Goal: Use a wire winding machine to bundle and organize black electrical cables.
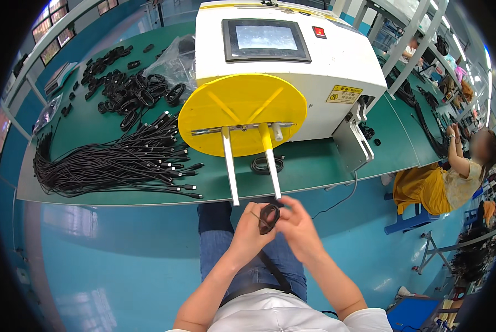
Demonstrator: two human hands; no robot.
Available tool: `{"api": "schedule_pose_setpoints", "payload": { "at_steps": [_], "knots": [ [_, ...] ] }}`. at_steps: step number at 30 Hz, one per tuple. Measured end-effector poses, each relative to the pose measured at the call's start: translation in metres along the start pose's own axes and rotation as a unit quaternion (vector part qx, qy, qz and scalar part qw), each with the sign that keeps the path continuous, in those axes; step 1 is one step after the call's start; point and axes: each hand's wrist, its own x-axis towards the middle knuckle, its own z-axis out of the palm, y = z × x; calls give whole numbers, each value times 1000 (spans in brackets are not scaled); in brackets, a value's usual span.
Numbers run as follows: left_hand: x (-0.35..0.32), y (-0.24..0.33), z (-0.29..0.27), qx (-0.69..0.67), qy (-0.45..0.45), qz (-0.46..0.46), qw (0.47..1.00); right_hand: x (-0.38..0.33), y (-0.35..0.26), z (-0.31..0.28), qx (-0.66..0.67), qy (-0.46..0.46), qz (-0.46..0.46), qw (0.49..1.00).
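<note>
Between my two hands, just in front of the table's near edge, is a small coiled black cable (268,219). My left hand (250,228) has its fingers closed on the coil's left side, where a thin tie-like strand sticks out. My right hand (298,226) pinches at the coil's right side. Beyond them stands a white winding machine (320,72) with a yellow round disc (242,105). Two rods, one white (231,166) and one yellow and white (270,160), jut from the disc toward me. Another coiled black cable (267,165) lies on the table beneath the rods.
A large bundle of straight black cables (104,166) covers the green table's (314,160) left side. Behind it lie several coiled cables (132,94) and a clear plastic bag (173,63). A metal bracket (354,144) stands at the machine's right. Far right, a person (453,171) sits on a blue stool.
</note>
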Motion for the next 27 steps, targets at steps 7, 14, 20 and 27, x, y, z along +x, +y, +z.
{"api": "schedule_pose_setpoints", "payload": {
  "at_steps": [7, 14, 20, 27],
  "knots": [
    [0, -6, -3, 82, -51, -11, 995, 3, -24, 2, -101, -52, 38, 993],
    [12, -7, -39, -272, -249, -42, 929, -4, -42, -7, -7, -31, 10, 999],
    [5, 3, -24, -194, -40, 25, 980, -4, -32, -8, 38, 9, -60, 997],
    [-6, 18, -8, -21, 110, 109, 988, -4, -22, -4, 34, 17, -110, 993]
  ]
}}
